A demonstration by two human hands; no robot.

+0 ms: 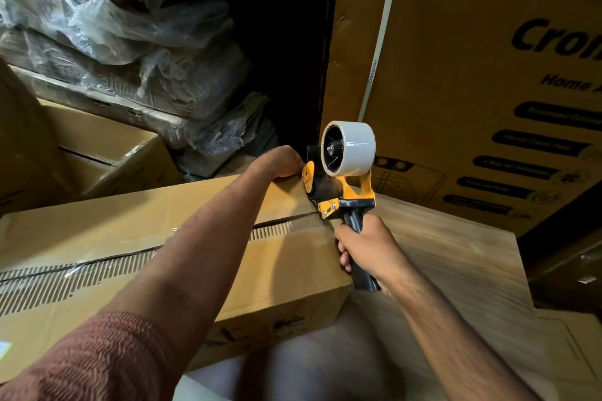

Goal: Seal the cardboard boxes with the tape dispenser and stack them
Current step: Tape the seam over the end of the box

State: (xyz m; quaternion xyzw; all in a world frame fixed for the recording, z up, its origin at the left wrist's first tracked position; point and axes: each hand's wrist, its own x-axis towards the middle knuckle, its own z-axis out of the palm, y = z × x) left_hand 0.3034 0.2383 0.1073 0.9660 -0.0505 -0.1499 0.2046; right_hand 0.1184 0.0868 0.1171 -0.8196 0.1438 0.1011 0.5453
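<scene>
Cardboard box (pixel 136 231) lying across foreground, seam unsealed | right hand (pixel 365 247) wrapped round tape dispenser (pixel 342 179) at far end | left hand (pixel 286 161) hooked over far edge | pull straight along seam, flaps pressed flat

Left sleeve (pixel 107 355): you wear a reddish-brown ribbed knit, pushed up above your forearm.
Left hand (pixel 283 161): bare, no glove or ring visible.
Right hand (pixel 368 251): bare; forearm uncovered, no sleeve in view.
</scene>
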